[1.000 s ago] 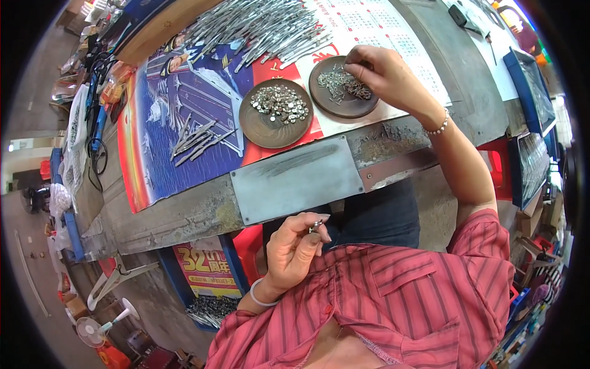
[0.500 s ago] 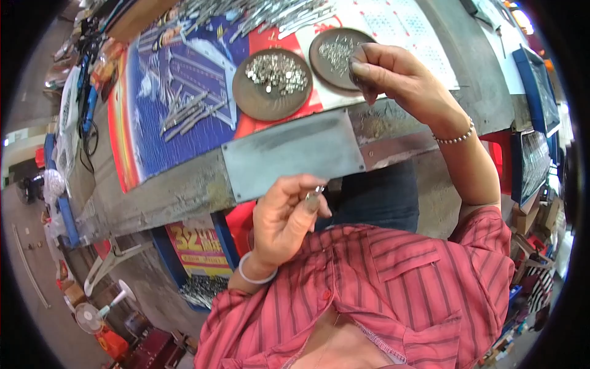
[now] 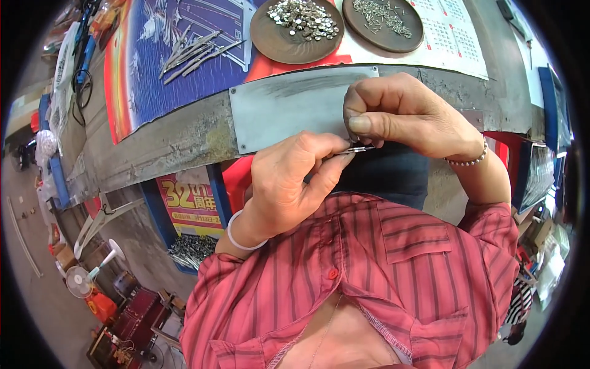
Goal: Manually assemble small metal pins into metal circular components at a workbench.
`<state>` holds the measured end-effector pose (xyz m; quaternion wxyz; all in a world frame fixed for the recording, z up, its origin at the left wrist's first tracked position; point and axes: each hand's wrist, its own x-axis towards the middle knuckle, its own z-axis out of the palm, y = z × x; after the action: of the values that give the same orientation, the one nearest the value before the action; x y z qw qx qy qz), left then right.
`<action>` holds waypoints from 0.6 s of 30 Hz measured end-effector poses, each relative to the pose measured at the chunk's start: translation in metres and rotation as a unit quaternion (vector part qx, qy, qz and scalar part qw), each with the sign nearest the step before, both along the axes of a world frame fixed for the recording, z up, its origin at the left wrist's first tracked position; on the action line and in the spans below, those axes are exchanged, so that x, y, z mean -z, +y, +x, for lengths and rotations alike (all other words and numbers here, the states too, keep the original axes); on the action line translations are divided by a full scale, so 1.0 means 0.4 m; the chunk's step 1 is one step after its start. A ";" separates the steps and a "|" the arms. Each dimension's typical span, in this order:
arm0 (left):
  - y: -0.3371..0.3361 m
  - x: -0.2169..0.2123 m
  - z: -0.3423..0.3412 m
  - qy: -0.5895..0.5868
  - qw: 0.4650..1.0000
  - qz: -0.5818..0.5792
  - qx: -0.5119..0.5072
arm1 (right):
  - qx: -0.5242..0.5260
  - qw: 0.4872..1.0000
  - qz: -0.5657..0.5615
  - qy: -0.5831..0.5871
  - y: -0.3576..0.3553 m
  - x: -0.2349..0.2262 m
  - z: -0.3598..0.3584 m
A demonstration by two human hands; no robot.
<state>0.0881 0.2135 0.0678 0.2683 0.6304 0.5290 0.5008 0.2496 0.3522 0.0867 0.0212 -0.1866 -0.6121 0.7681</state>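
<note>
My left hand [image 3: 287, 178] pinches a slim silver metal piece [image 3: 359, 149] between thumb and forefinger, over the near edge of the bench. Close against the far end of that piece, my right hand [image 3: 413, 117] is closed, its thumb pressed to its curled fingers. Whatever it may hold is hidden by the fingertips. Just beyond both hands lies a grey metal plate [image 3: 289, 114] fixed to the bench edge. Behind it stand a brown dish [image 3: 267, 46] of small shiny discs and another brown dish [image 3: 369, 37] of tiny metal pins.
A blue printed sheet [image 3: 147, 80] covers the bench at left, with several narrow metal strips [image 3: 200, 54] on it. Below the bench, a blue-sided drawer [image 3: 218, 197] holds a heap of small metal parts [image 3: 195, 251]. A blue tray [image 3: 556, 101] sits at far right.
My right hand has come down and left from beside the pin dish to meet my left hand. My left hand has turned over, back upward. The whole view has shifted, so the dishes appear higher.
</note>
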 end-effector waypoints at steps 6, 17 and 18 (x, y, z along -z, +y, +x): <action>-0.009 0.001 -0.006 0.065 0.997 0.030 -0.017 | -0.037 0.998 0.043 -0.031 -0.001 -0.019 -0.017; 0.003 0.013 -0.018 0.085 0.994 0.073 -0.004 | -0.057 0.995 0.069 -0.046 0.006 -0.020 -0.029; 0.003 0.014 -0.019 0.085 0.994 0.071 0.000 | -0.060 0.993 0.095 -0.044 0.007 -0.019 -0.029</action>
<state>0.0805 0.2147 0.0623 0.1772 0.6880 0.5129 0.4818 0.2380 0.3549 0.0942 -0.0346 -0.1801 -0.6927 0.6975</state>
